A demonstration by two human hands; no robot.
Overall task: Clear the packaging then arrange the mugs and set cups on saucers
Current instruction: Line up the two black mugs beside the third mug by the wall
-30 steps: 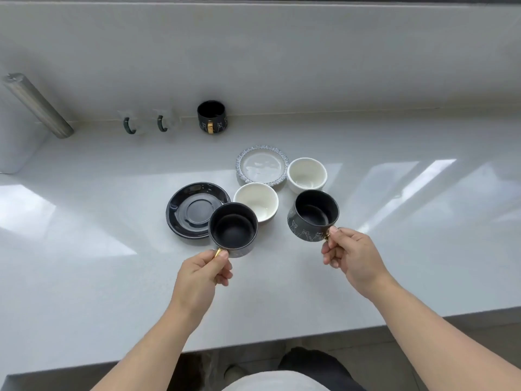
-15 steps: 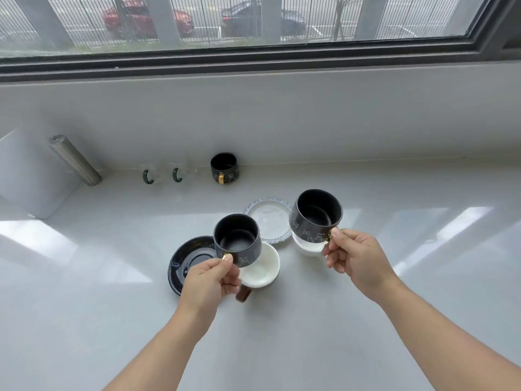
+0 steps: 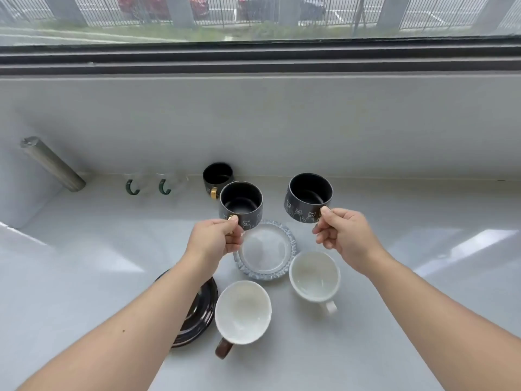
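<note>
My left hand (image 3: 214, 239) grips the gold handle of a black mug with cat drawings (image 3: 241, 204), held above the counter. My right hand (image 3: 343, 235) grips a matching black mug (image 3: 308, 197) by its handle, also in the air. A third black mug (image 3: 217, 176) stands by the back wall, just behind the left one. Below the hands lie a patterned pale saucer (image 3: 265, 249), a white cup (image 3: 314, 276) with a white handle, a white cup with a brown handle (image 3: 243, 311), and a black saucer (image 3: 197, 317) partly hidden by my left forearm.
Two clear glass mugs with green handles (image 3: 132, 187) (image 3: 164, 186) stand at the back wall, left of the black mug. A grey metal tube (image 3: 52, 163) leans at far left. The white counter (image 3: 408, 221) runs under a window ledge (image 3: 253, 63).
Both hands have carried the black mugs away from me toward the back wall, past the white cups and saucers. The camera has tilted up.
</note>
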